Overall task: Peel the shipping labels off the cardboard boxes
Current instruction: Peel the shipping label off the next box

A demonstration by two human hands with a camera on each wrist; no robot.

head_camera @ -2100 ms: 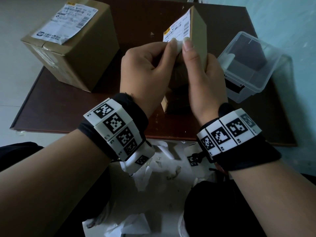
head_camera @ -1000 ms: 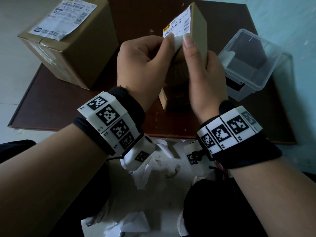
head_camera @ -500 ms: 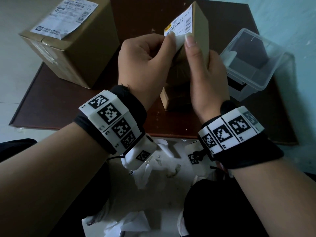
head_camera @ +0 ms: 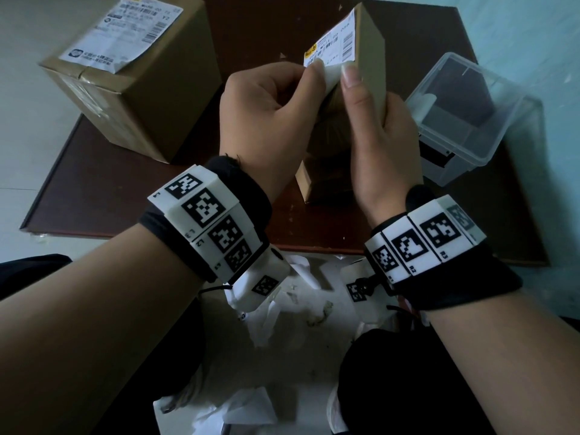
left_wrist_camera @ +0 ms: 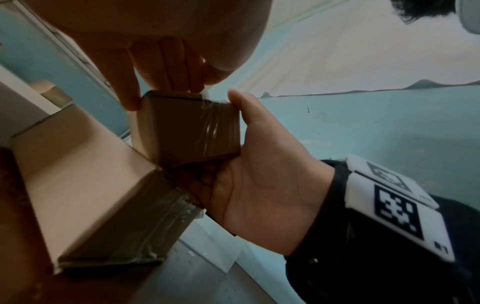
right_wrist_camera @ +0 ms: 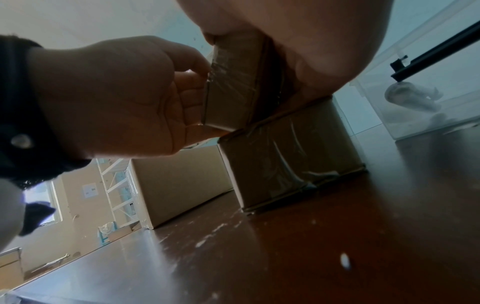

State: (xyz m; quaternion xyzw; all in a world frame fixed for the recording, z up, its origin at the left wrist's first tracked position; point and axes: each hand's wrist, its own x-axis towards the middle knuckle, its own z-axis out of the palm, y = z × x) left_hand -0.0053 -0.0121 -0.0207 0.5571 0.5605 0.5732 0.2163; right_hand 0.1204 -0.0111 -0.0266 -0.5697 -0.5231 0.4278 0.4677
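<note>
1. We are holding the small cardboard box [head_camera: 367,58] tilted above the brown table [head_camera: 125,199], between both hands.
2. Our left hand [head_camera: 266,117] is pinching the lifted corner of the shipping label [head_camera: 332,45] between thumb and forefinger.
3. Our right hand [head_camera: 383,142] is gripping the box, with the thumb pressing just beside the lifted corner.
4. Another small taped box [right_wrist_camera: 291,152] is lying on the table under the held one.
5. The large cardboard box [head_camera: 135,89] with its own label [head_camera: 122,32] is standing on the table's left corner.
6. A clear plastic container [head_camera: 470,120] is standing at the right.
</note>
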